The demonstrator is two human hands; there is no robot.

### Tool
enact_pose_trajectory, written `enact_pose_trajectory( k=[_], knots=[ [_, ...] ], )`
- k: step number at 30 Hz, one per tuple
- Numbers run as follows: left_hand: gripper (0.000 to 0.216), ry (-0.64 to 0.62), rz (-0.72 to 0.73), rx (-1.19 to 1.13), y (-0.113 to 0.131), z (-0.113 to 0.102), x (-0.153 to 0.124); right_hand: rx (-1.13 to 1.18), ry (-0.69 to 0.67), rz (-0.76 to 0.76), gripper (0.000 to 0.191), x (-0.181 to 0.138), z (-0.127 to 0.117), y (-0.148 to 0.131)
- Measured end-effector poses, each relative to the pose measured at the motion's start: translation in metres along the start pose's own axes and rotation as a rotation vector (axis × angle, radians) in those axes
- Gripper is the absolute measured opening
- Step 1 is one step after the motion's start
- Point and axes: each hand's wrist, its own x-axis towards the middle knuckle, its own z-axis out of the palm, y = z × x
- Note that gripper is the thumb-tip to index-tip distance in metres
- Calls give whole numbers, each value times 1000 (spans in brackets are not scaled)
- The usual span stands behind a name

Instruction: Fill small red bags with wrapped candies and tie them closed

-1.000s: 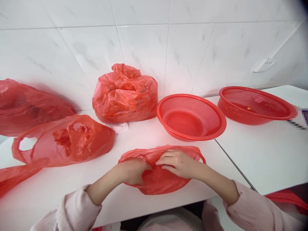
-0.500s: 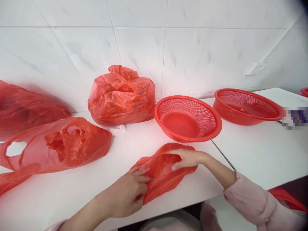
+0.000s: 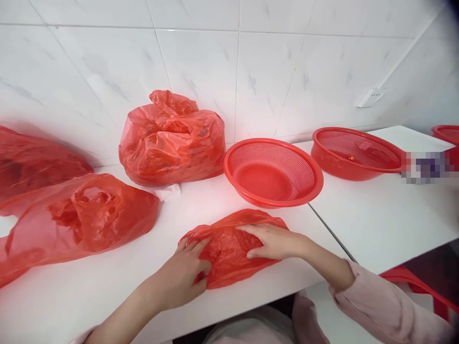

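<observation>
A flattened red plastic bag [image 3: 229, 248] lies on the white table [image 3: 376, 220] near its front edge. My left hand [image 3: 182, 277] rests on the bag's left end with fingers spread, pressing it down. My right hand [image 3: 272, 241] lies flat on the bag's right part, fingers stretched out. Both wrists come out of pale pink sleeves. An empty red mesh basket [image 3: 273, 172] stands just behind the bag.
A full red bag [image 3: 172, 141] sits against the tiled wall. Two more red bags [image 3: 79, 217] lie at the left. A second red basket [image 3: 355, 153] stands at the right, a third basket's rim [image 3: 446, 134] at the far right edge.
My hands moved apart and back onto the bag, which went from a wide shape to a bunched one and now lies flatter. My left hand slid up onto its left end.
</observation>
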Motion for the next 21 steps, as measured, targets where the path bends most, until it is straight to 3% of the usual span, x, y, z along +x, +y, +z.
enact_pose_trajectory(
  k=[4,6,10,12,17,21],
  knots=[
    [18,5,-13,20,-4,-5,-3,150,-85,-261,53,-40,-27,-30],
    [16,13,-10,12,-6,-7,-6,236,-6,-294,44,-60,-45,-27],
    [14,72,-5,-20,-9,-10,-13,284,563,-11,33,-84,-69,26],
    [16,140,-4,-39,-10,-11,-16,230,772,147,33,-91,-73,61],
    [19,231,-3,-21,-20,-10,-19,197,1010,353,35,-113,-84,132],
    [18,251,-2,-42,-28,-3,-18,93,1200,584,39,-122,-111,181]
  ],
)
